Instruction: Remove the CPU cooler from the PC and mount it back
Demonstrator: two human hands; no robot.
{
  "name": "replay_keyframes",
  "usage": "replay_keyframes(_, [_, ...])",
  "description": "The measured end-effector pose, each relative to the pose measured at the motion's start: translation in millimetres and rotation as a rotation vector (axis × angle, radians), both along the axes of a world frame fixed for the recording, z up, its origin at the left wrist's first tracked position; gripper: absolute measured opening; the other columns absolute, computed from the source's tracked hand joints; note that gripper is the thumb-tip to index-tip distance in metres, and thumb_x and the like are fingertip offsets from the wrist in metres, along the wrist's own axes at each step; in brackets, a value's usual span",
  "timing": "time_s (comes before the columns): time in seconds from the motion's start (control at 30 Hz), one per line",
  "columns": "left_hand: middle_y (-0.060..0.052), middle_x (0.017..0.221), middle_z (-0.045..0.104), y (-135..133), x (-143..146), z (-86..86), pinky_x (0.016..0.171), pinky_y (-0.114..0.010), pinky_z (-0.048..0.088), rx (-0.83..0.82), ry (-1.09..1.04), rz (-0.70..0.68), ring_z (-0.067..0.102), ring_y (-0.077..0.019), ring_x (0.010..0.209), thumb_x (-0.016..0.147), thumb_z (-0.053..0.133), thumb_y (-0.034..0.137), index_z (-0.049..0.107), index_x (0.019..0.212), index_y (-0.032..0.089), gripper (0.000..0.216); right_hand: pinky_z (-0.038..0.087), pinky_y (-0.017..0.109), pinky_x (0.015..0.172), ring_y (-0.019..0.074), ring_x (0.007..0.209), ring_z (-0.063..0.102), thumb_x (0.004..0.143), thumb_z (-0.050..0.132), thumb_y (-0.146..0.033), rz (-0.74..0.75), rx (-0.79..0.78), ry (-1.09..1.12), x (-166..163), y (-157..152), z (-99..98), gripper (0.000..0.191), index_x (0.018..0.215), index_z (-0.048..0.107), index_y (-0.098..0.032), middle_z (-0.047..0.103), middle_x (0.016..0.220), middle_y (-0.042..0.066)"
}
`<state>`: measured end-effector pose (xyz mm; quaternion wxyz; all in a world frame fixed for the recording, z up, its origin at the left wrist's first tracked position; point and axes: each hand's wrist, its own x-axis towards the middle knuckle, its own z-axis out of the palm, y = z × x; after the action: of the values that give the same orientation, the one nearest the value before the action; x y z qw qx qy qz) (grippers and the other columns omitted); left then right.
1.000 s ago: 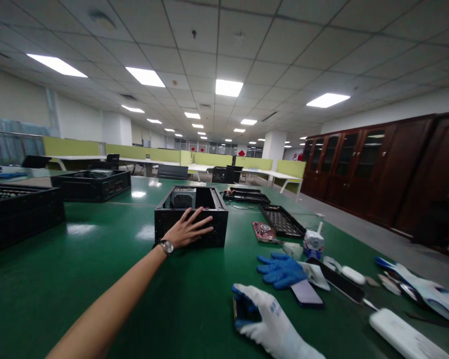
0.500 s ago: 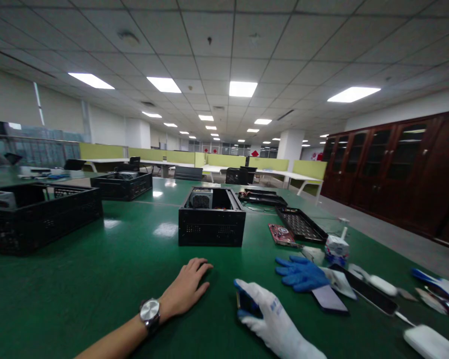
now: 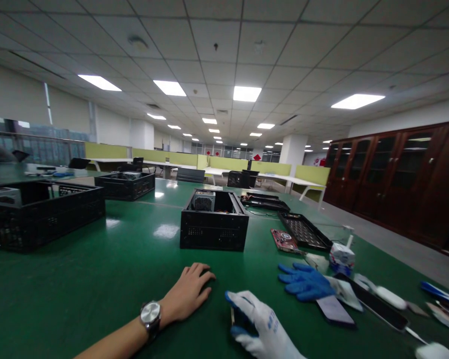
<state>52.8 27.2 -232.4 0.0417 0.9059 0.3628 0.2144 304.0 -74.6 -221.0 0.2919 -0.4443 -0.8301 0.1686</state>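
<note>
My bare left hand (image 3: pixel 189 294), with a wristwatch (image 3: pixel 150 315) on the wrist, rests on the green table (image 3: pixel 97 269), fingers curled loosely and holding nothing. My right hand (image 3: pixel 256 321) wears a white glove with blue fingertips and is closed around a small dark phone-like device (image 3: pixel 237 319). An open black computer case (image 3: pixel 213 220) stands on the table beyond both hands, untouched.
A blue glove (image 3: pixel 305 281), a phone (image 3: pixel 335 311) and a long dark strip (image 3: pixel 374 301) lie to the right. Further back are a red circuit board (image 3: pixel 284 240), a black perforated panel (image 3: pixel 305 232) and a small carton (image 3: pixel 341 255). Black crates (image 3: pixel 45 214) stand at left.
My left hand has left the computer case and come back to rest on the table near me. The view has shifted slightly left; my right hand keeps hold of the device.
</note>
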Motion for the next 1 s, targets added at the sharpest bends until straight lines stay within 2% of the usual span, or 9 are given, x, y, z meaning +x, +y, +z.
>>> replay_keyframes(0.17, [-0.008, 0.136, 0.053, -1.8, -1.1, 4.1, 0.104, -0.052, 0.042, 0.015, 0.007, 0.002, 0.048, -0.0281, 0.129, 0.097, 0.053, 0.026, 0.055, 0.128, 0.029, 0.031, 0.045, 0.032, 0.099, 0.0236, 0.114, 0.060, 0.079, 0.061, -0.016, 0.007, 0.010, -0.019, -3.0, -2.2, 3.0, 0.062, 0.139, 0.055, -0.031, 0.057, 0.129, 0.007])
replay_keyframes(0.37, [-0.008, 0.132, 0.057, -5.8, -1.8, 1.0, 0.101, -0.050, 0.048, 0.097, 0.027, 0.009, 0.053, -0.0278, 0.125, 0.096, 0.056, 0.026, 0.057, 0.125, 0.028, 0.029, 0.050, 0.032, 0.089, 0.0221, 0.102, 0.063, 0.084, 0.060, -0.019, 0.027, 0.063, 0.032, -3.9, -1.3, -0.1, 0.048, 0.131, 0.059, -0.028, 0.060, 0.120, 0.008])
replay_keyframes(0.43, [-0.010, 0.133, 0.057, -4.9, 1.2, 6.4, 0.104, -0.050, 0.046, 0.159, 0.036, 0.013, 0.050, -0.0300, 0.130, 0.094, 0.059, 0.023, 0.059, 0.123, 0.025, 0.029, 0.050, 0.032, 0.087, 0.0214, 0.099, 0.064, 0.086, 0.058, -0.020, 0.024, 0.098, 0.061, -3.9, -0.4, -2.2, 0.045, 0.131, 0.059, -0.028, 0.061, 0.118, 0.008])
replay_keyframes(0.5, [-0.011, 0.138, 0.055, 2.7, 7.7, 23.5, 0.113, -0.050, 0.039, 0.244, 0.052, -0.008, 0.042, -0.0312, 0.138, 0.090, 0.063, 0.020, 0.061, 0.122, 0.023, 0.032, 0.051, 0.032, 0.087, 0.0215, 0.098, 0.065, 0.087, 0.056, -0.019, 0.014, 0.109, 0.063, -3.6, 0.8, -4.0, 0.045, 0.130, 0.059, -0.028, 0.062, 0.119, 0.008])
replay_keyframes(0.6, [-0.007, 0.148, 0.049, 32.7, 23.0, 71.3, 0.120, -0.045, 0.028, 0.379, 0.051, -0.025, 0.033, -0.0275, 0.145, 0.091, 0.064, 0.023, 0.059, 0.128, 0.024, 0.037, 0.051, 0.031, 0.090, 0.0216, 0.102, 0.065, 0.087, 0.055, -0.018, -0.018, 0.082, 0.084, -1.9, 2.2, -4.8, 0.044, 0.131, 0.059, -0.027, 0.062, 0.122, 0.008])
replay_keyframes(0.7, [-0.011, 0.151, 0.043, 78.6, 40.1, 120.4, 0.111, -0.060, 0.037, 0.462, -0.035, 0.153, 0.042, -0.0335, 0.137, 0.098, 0.060, 0.034, 0.051, 0.137, 0.021, 0.042, 0.049, 0.031, 0.096, 0.0223, 0.110, 0.063, 0.090, 0.055, -0.022, -0.062, 0.056, 0.148, 1.8, 2.5, -3.1, 0.042, 0.131, 0.060, -0.028, 0.062, 0.124, 0.007])
replay_keyframes(0.73, [-0.011, 0.147, 0.047, 93.6, 45.0, 130.9, 0.107, -0.058, 0.042, 0.462, -0.051, 0.221, 0.048, -0.0322, 0.131, 0.098, 0.061, 0.036, 0.053, 0.135, 0.021, 0.041, 0.049, 0.032, 0.097, 0.0228, 0.111, 0.062, 0.091, 0.056, -0.025, -0.070, 0.055, 0.166, 2.8, 2.3, -2.2, 0.041, 0.131, 0.060, -0.028, 0.062, 0.124, 0.007])
replay_keyframes(0.83, [-0.010, 0.130, 0.060, 126.2, 54.9, 138.8, 0.094, -0.050, 0.053, 0.400, -0.032, 0.367, 0.062, -0.0263, 0.112, 0.097, 0.063, 0.038, 0.059, 0.126, 0.018, 0.035, 0.050, 0.032, 0.094, 0.0233, 0.108, 0.063, 0.090, 0.055, -0.025, -0.087, 0.040, 0.187, 3.4, 1.4, 0.9, 0.041, 0.131, 0.061, -0.027, 0.063, 0.123, 0.007])
replay_keyframes(1.0, [-0.009, 0.122, 0.063, 138.0, 56.6, 122.2, 0.087, -0.045, 0.057, 0.289, 0.046, 0.476, 0.065, -0.0235, 0.103, 0.097, 0.063, 0.038, 0.060, 0.123, 0.017, 0.033, 0.052, 0.032, 0.094, 0.0223, 0.105, 0.065, 0.084, 0.053, -0.018, -0.142, 0.013, 0.187, 0.0, 0.6, 4.9, 0.047, 0.130, 0.062, -0.025, 0.066, 0.119, 0.006])
